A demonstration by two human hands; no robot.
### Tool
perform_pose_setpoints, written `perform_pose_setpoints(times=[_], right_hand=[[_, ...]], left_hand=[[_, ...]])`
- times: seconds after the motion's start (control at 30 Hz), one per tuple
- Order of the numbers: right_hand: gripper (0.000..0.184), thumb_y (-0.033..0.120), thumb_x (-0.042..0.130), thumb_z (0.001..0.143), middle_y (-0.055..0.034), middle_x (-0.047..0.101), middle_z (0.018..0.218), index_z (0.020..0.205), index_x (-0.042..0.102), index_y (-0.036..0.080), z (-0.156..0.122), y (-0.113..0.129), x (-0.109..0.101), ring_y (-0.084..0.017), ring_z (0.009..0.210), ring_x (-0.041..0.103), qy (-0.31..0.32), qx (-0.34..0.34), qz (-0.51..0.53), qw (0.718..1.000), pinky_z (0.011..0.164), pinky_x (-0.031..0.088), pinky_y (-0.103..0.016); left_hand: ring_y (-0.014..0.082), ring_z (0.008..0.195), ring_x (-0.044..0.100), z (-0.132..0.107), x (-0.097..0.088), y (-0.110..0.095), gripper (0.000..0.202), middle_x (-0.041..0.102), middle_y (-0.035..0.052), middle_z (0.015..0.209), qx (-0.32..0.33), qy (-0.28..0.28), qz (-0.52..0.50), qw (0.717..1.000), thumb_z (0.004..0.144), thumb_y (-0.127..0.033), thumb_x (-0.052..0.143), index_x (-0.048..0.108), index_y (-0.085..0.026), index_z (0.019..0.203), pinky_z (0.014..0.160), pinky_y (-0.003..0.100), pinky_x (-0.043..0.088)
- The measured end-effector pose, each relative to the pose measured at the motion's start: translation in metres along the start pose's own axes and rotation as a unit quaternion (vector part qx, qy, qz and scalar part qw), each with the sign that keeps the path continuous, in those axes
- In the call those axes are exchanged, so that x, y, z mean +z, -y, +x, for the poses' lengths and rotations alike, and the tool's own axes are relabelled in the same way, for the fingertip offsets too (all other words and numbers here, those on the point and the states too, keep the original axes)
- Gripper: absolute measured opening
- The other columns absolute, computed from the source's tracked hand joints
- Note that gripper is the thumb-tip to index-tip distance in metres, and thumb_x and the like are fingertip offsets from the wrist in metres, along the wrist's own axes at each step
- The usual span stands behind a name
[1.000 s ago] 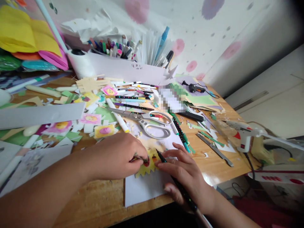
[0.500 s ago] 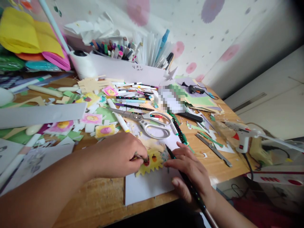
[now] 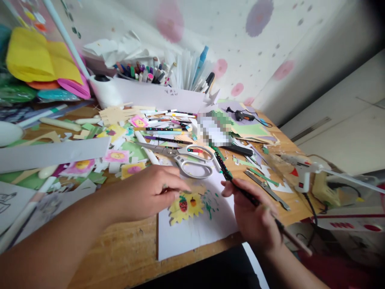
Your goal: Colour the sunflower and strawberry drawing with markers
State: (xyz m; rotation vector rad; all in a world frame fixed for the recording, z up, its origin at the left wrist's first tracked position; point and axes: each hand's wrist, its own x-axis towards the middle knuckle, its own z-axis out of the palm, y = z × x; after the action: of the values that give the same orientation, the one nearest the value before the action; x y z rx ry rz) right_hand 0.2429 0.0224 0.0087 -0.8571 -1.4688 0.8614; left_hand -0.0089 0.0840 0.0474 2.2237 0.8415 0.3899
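I judge colouring paused: my right hand (image 3: 255, 216) grips the pen (image 3: 240, 188) lifted, loosely spread left hand (image 3: 153, 192) empty beside the yellow cutout (image 3: 184, 206) near the desk's (image 3: 126, 253) front edge; next, tip down.

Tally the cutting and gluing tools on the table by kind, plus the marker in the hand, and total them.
Scissors: 1
Glue guns: 2, white and black
Marker in the right hand: 1, black
Total: 4
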Motion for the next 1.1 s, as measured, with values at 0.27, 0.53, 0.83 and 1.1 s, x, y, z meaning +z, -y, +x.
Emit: perform_pose_setpoints(times=[0.27, 0.53, 0.83, 1.1], right_hand=[[0.014, 0.028, 0.075, 0.075, 0.0017, 0.06, 0.072, 0.087, 0.07, 0.024, 0.017, 0.008, 0.018, -0.013, 0.059, 0.057, -0.048, 0.103, 0.237, 0.965, 0.054, 0.045, -0.025], [0.012, 0.024, 0.072, 0.081, 0.0031, 0.059, 0.073, 0.084, 0.06, 0.023, 0.017, 0.0, 0.019, -0.011, 0.065, 0.054, 0.028, 0.117, 0.21, 0.97, 0.06, 0.04, -0.024], [0.019, 0.027, 0.069, 0.082, 0.0025, 0.058, 0.065, 0.074, 0.054, 0.019, 0.024, 0.0, 0.048, -0.009, 0.056, 0.05, 0.052, 0.094, 0.179, 0.978, 0.052, 0.037, -0.021], [0.027, 0.029, 0.072, 0.08, 0.0042, 0.059, 0.057, 0.069, 0.05, 0.019, 0.034, -0.016, 0.066, -0.007, 0.046, 0.052, 0.012, 0.125, 0.271, 0.954, 0.046, 0.038, -0.019]], left_hand=[[0.0145, 0.076, 0.068, 0.002, 0.014, 0.003, 0.019, 0.067, -0.0023, 0.08, -0.102, -0.08, -0.375, 0.918, 0.08, -0.023, 0.064, 0.057, -0.022, 0.098, 0.068, 0.027, 0.054], [0.0137, 0.067, 0.07, 0.001, 0.013, -0.003, 0.011, 0.067, -0.0031, 0.073, -0.097, -0.057, -0.43, 0.896, 0.08, -0.02, 0.064, 0.054, -0.019, 0.084, 0.064, 0.027, 0.053], [0.0112, 0.059, 0.062, -0.003, 0.015, -0.011, 0.01, 0.064, -0.0056, 0.061, -0.149, -0.062, -0.333, 0.929, 0.077, -0.019, 0.061, 0.052, -0.021, 0.072, 0.055, 0.021, 0.046], [0.0129, 0.059, 0.063, 0.0, 0.019, -0.014, 0.013, 0.063, -0.0043, 0.06, -0.117, -0.125, -0.325, 0.93, 0.077, -0.022, 0.059, 0.051, -0.023, 0.067, 0.058, 0.023, 0.049]])
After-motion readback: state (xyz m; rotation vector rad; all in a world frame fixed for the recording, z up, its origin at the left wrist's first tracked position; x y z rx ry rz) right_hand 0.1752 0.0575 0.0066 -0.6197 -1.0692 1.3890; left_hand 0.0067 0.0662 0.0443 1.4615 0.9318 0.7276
